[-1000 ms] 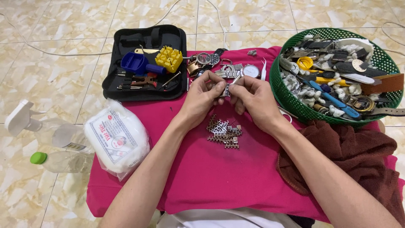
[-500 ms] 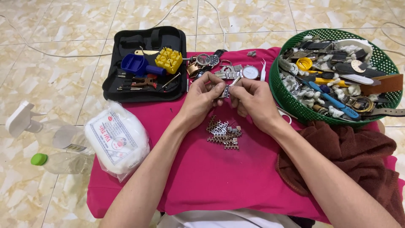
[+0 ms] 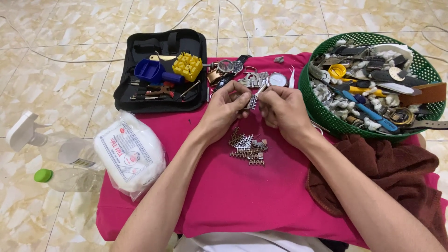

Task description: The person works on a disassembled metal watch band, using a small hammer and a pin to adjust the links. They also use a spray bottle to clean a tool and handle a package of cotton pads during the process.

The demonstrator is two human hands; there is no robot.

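Pinching a short piece of metal watch band (image 3: 252,101) between them, the left hand (image 3: 227,112) and the right hand (image 3: 280,109) met over the far part of the pink cloth (image 3: 224,200). Both were curled nearly shut — fingertips pressed on the little linked strip from either side, the remaining fingers folded in. How the links sat under the fingers was hard to make out; most of the strip was covered.

Just nearer the person, between the forearms, lay a small heap of loose band links (image 3: 247,145) on the cloth. Beyond the hands rested a cluster of watches (image 3: 254,77), partly hidden by the knuckles.

To the left of that stood an open black tool case (image 3: 140,95) with a yellow block (image 3: 187,66) and a blue holder (image 3: 149,71) inside. A white packet (image 3: 129,154) sat at the cloth's left edge, touching clear plastic bottles (image 3: 60,158) on the tiled floor.

On the right, a green basket (image 3: 317,107) held a jumble of straps, tools and watch parts — too tangled to sort out. A brown towel (image 3: 387,177) lay bunched below it, cut off at the frame's edge.
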